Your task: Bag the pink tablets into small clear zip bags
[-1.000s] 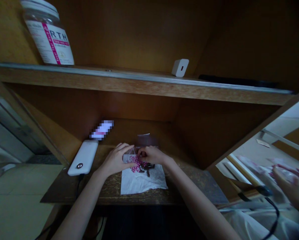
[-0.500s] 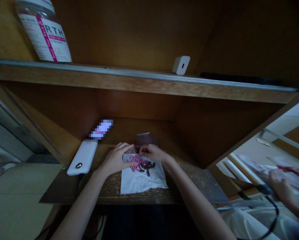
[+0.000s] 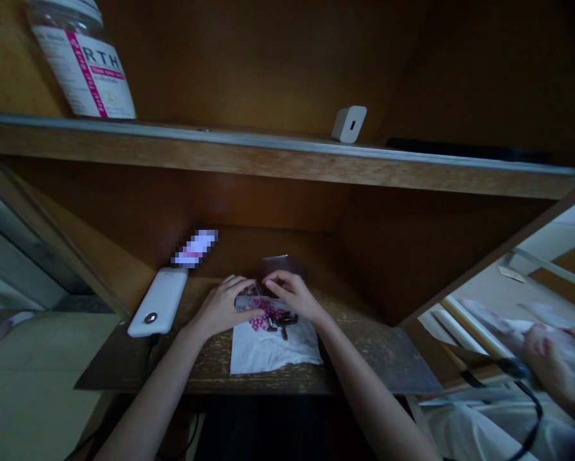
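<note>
1. Resting on a dark wooden shelf board [image 3: 205, 378], a white paper napkin [image 3: 273, 352] lies under my hands.
2. A small clear plastic bag [image 3: 249, 303] with round pink beads [image 3: 266, 318] sits on the napkin.
3. My left hand [image 3: 223, 307] is closed on the bag; my right hand [image 3: 292, 294] curves over it, and I cannot tell if it grips.

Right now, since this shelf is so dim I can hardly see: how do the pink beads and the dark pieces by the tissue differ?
The pink beads are round and bright, while the dark pieces are elongated and dark. The pink beads form the larger cluster, nearer the left hand; the dark pieces are fewer, nearer the right hand. Both lie together above the white tissue, just below the hands.
</note>
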`<state>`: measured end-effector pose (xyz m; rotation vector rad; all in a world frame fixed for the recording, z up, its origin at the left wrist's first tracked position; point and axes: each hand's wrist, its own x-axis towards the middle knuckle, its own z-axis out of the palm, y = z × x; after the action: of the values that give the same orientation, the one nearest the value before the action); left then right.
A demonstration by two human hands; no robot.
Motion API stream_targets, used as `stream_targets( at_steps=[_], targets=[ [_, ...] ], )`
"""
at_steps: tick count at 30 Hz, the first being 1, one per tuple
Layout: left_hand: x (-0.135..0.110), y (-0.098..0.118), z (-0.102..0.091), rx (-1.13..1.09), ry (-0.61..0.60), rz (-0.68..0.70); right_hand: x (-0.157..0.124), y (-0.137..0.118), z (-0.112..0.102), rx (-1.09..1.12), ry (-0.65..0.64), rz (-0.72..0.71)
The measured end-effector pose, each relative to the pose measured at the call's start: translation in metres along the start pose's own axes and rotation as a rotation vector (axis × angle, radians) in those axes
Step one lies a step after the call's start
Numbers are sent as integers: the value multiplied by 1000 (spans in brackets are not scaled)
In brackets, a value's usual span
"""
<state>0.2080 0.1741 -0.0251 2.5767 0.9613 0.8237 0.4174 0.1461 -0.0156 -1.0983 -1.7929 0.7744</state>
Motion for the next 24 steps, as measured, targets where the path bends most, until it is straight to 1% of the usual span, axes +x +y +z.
stream_targets(
  at_steps=[2, 5, 7, 11, 17, 20, 22, 24],
  targets=[
    [0, 0, -1, -1, 0, -7, -5, 4, -9, -63, -18, 25],
    [-1, -1, -2, -9, 15, -26, -10, 11, -20, -248, -168, 30],
    [-1, -1, -3, -15, 22, -36, -11, 14, -21, -343, -248, 24],
    [-1, -1, -2, -30, 3, -26, -9, 15, -14, -409, -301, 18],
    [-3, -1, 0, -16, -13, -3, -6, 20, -10, -424, -298, 17],
    [-3, -2, 0, -13, -17, 1, -6, 19, -12, -376, -284, 22],
    [-2, -2, -1, -23, -21, -2, -7, 16, -13, -290, -232, 35],
    [-2, -1, -1, -31, -24, -2, -7, 11, -14, -169, -140, 47]
  ],
)
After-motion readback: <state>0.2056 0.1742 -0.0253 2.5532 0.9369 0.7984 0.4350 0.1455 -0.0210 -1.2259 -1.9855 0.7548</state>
